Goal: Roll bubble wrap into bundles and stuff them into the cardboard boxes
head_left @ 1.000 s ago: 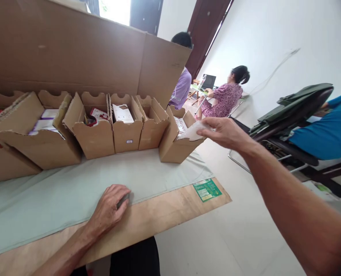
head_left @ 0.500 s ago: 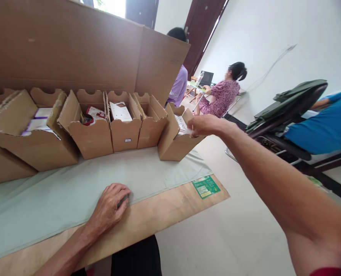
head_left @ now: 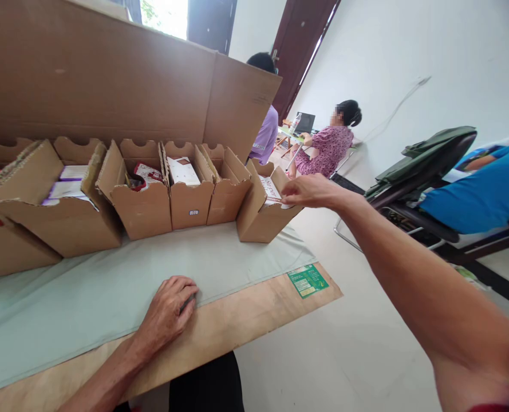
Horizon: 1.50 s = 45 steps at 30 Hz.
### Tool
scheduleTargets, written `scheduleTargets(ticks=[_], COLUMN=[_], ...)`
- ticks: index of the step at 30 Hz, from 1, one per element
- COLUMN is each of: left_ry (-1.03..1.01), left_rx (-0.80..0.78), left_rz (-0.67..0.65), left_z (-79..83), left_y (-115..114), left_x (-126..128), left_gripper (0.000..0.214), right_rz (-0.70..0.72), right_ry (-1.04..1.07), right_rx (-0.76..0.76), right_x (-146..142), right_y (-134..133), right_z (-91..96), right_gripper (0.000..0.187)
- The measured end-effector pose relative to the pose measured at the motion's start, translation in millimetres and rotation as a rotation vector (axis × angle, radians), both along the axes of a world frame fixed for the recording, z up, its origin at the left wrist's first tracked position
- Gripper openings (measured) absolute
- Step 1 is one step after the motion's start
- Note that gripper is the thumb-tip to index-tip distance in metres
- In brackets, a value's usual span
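Note:
My right hand [head_left: 310, 191] reaches into the rightmost cardboard box [head_left: 258, 220]. Its fingers are closed at the edge of a white package [head_left: 270, 190] with large printed letters, standing inside that box; the fingertips are partly hidden. On the pale green cloth [head_left: 220, 252] near the table's front edge lies my left hand [head_left: 170, 306], with fingers curled. Something small and dark shows between its thumb and fingers, too covered to name.
More open cardboard boxes stand in a row leftward, holding purple-edged white packs [head_left: 67, 187], a red-and-white packet [head_left: 148, 174] and a white carton [head_left: 183, 170]. A tall cardboard panel [head_left: 129, 86] rises behind. A green label [head_left: 308, 281] lies at the table corner. People sit beyond.
My right hand stays at the rightmost box, its fingers shifted slightly at the white package. The view has moved a little; my left hand rests where it was.

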<state>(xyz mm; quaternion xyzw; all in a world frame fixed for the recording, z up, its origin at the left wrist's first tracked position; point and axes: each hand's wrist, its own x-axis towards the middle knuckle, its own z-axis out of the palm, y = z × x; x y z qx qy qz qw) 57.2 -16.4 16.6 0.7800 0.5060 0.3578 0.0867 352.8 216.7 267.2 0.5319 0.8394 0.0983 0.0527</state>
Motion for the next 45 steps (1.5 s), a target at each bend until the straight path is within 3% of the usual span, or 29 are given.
scheduleTargets(ticks=[4, 6, 10, 16, 22, 25, 31, 40, 45], left_ry=[0.012, 0.028, 0.054, 0.050, 0.029, 0.029, 0.038, 0.030, 0.009], left_rx=[-0.003, 0.004, 0.018, 0.046, 0.056, 0.064, 0.044, 0.007, 0.012], left_rz=[-0.009, -0.005, 0.008, 0.000, -0.003, -0.001, 0.000, -0.003, 0.011], left_z=[2.8, 3.2, 0.9, -4.1, -5.1, -5.3, -6.7, -4.9, -0.9], left_y=[-3, -4, -4, -1, 0, 0, 0, -1, -1], left_x=[1, 1, 1, 0, 0, 1, 4, 4, 7], left_gripper=[0.024, 0.024, 0.025, 0.023, 0.022, 0.022, 0.024, 0.024, 0.025], right_rz=[-0.130, -0.139, -0.089, -0.133, -0.186, -0.230, -0.281, -0.305, -0.272], right_ry=[0.143, 0.270, 0.523, 0.847, 0.759, 0.724, 0.655, 0.620, 0.663], right_rx=[0.261, 0.252, 0.104, -0.032, 0.093, 0.168, 0.253, 0.245, 0.227], right_x=[30, 41, 47, 36, 35, 36, 27, -6, -10], right_y=[-58, -83, -101, -65, -40, -30, -1, 56, 48], right_z=[-11.1, -29.5, -67.1, -89.0, -95.9, -97.2, -99.3, -97.2, -92.3], right_gripper=[0.023, 0.027, 0.063, 0.067, 0.024, 0.020, 0.022, 0.026, 0.054])
